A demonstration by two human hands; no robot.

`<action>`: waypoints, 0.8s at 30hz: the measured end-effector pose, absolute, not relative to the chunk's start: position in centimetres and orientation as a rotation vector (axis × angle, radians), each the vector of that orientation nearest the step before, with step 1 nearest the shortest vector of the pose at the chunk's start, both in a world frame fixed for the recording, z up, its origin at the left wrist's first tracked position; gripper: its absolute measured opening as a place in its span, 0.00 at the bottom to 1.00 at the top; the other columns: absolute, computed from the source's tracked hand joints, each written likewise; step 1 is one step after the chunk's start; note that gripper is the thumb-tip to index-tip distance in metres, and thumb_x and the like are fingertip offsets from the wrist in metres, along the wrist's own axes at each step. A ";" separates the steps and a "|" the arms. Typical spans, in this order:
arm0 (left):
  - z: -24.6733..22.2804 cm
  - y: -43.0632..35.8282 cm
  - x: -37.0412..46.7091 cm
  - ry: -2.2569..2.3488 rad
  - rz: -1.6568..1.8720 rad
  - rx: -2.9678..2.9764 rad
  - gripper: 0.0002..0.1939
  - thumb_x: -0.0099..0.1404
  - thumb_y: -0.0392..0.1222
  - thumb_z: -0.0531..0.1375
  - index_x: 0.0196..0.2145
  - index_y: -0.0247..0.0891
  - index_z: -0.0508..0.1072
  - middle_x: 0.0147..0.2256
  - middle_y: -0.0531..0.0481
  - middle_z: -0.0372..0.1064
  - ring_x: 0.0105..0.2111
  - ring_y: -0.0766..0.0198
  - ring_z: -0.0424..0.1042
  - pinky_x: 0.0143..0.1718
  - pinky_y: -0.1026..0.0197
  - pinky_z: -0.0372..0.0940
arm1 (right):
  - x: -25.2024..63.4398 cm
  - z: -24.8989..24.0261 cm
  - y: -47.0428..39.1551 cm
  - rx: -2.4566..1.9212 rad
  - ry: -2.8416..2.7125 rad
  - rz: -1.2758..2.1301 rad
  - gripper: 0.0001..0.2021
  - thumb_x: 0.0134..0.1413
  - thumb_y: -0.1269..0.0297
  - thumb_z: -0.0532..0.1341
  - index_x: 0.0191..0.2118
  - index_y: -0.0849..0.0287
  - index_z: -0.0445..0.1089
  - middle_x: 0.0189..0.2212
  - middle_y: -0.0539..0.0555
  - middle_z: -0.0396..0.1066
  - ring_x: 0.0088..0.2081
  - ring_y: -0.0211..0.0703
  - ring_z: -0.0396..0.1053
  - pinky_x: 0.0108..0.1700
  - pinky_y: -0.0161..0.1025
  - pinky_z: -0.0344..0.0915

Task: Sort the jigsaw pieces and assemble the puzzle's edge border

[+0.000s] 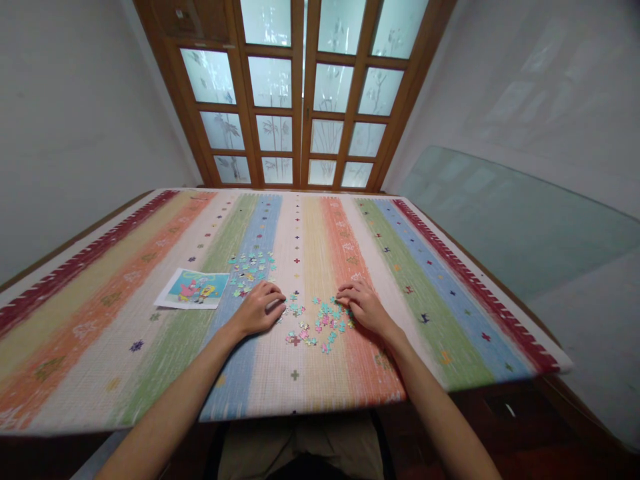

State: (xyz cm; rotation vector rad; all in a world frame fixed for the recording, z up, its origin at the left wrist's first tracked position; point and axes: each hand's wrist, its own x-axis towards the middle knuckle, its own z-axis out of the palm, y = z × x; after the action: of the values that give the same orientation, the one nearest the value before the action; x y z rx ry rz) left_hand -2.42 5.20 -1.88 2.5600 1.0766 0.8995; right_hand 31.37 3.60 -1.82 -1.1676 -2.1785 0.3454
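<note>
My left hand (261,309) rests on the cloth between two groups of puzzle pieces, its fingers bent and its thumb apart from them. I see nothing held in it. On the other side, my right hand (364,307) reaches in with fingers stretched out, the tips at the edge of a loose pile of turquoise and pink jigsaw puzzle pieces (326,321). A second group of puzzle pieces (251,270) lies scattered beyond my left hand. Left of that is a printed picture (195,289) of a pink and a yellow cartoon figure on a blue ground.
A striped tablecloth (440,313) covers the large table, and its near edge runs just in front of my lap. Wooden doors with frosted panes (300,120) stand behind the table. A pale glass-like panel (515,213) leans along the right wall.
</note>
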 end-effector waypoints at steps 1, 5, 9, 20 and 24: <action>-1.9 5.2 -2.4 1.069 0.900 2.564 0.07 0.70 0.42 0.60 0.39 0.41 0.79 0.40 0.45 0.74 0.43 0.54 0.71 0.48 0.50 0.67 | 31.3 -1.9 3.6 -1.151 -2.189 0.346 0.14 0.63 0.74 0.58 0.40 0.54 0.80 0.43 0.57 0.76 0.46 0.51 0.69 0.52 0.52 0.63; -2.0 5.2 -2.4 1.059 0.909 2.578 0.08 0.70 0.41 0.58 0.39 0.42 0.78 0.40 0.45 0.74 0.42 0.54 0.71 0.49 0.49 0.67 | 30.7 -2.1 3.3 -1.070 -2.274 0.334 0.21 0.59 0.82 0.55 0.44 0.53 0.80 0.45 0.57 0.75 0.48 0.50 0.68 0.53 0.51 0.62; -1.9 5.2 -2.4 1.052 0.910 2.602 0.09 0.71 0.41 0.57 0.40 0.41 0.78 0.39 0.44 0.74 0.43 0.54 0.71 0.49 0.50 0.68 | 30.2 -2.0 2.9 -1.087 -2.352 0.316 0.19 0.64 0.79 0.54 0.46 0.51 0.80 0.47 0.57 0.74 0.50 0.51 0.66 0.53 0.51 0.62; -1.9 5.2 -2.5 1.028 0.887 2.690 0.10 0.73 0.41 0.56 0.41 0.40 0.78 0.40 0.43 0.74 0.43 0.53 0.71 0.48 0.49 0.68 | 29.7 -2.1 2.6 -1.121 -2.379 0.245 0.18 0.67 0.76 0.54 0.49 0.52 0.79 0.49 0.59 0.73 0.51 0.52 0.65 0.54 0.51 0.62; -1.7 5.2 -2.5 1.015 0.895 2.699 0.11 0.73 0.41 0.56 0.41 0.39 0.78 0.40 0.43 0.75 0.42 0.54 0.71 0.47 0.50 0.68 | 29.8 -2.3 2.7 -1.160 -2.358 0.209 0.18 0.68 0.75 0.55 0.53 0.53 0.77 0.49 0.60 0.73 0.50 0.52 0.65 0.54 0.52 0.63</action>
State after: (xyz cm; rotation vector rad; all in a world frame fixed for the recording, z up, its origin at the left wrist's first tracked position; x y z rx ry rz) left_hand -2.49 5.19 -1.67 2.6986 1.0153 0.8949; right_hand 29.80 2.67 -2.26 -1.1600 -2.3584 0.2094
